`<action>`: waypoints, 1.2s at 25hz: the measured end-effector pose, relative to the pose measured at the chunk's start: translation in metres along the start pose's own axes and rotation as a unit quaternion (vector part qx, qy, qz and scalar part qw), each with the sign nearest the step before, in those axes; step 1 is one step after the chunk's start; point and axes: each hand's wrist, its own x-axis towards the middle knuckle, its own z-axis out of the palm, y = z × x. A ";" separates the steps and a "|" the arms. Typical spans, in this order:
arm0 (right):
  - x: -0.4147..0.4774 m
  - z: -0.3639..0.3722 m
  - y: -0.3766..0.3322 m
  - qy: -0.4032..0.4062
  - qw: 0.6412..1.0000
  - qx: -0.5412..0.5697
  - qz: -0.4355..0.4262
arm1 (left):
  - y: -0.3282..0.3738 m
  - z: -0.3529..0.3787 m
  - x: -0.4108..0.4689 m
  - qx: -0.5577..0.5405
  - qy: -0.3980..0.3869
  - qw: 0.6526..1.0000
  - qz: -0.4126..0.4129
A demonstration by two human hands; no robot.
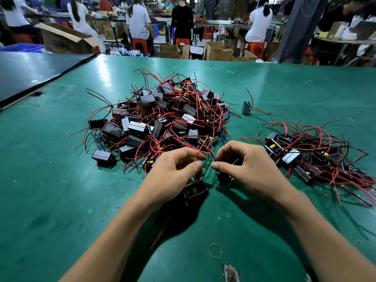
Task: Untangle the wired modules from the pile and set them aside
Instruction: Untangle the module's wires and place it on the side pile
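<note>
Green bench top [61,180] fills my view, with the tangled pile of wired modules [162,119] at its centre. Just in front of the pile, my left hand [173,174] pinches a red wire [197,155] between thumb and forefinger, with a black module [195,189] just beneath it. My right hand [248,165] pinches a black wire [213,158] the same way. A second group of modules [315,157] lies to the right, and a rubber band [215,251] lies near me.

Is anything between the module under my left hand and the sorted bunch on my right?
Yes. Your right hand and a second module sit between that module and the bunch; the pinched wires lead toward the pile.
</note>
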 end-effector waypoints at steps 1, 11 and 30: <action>0.000 0.001 0.000 -0.003 1.000 0.002 0.001 | 0.000 0.000 0.000 -0.003 0.000 1.000 0.002; 0.001 0.005 -0.003 -0.078 0.993 0.083 0.029 | -0.004 0.010 0.004 -0.100 0.016 0.995 -0.012; -0.001 0.007 -0.009 -0.040 0.998 -0.041 -0.027 | -0.005 0.008 0.003 -0.048 0.048 0.998 -0.016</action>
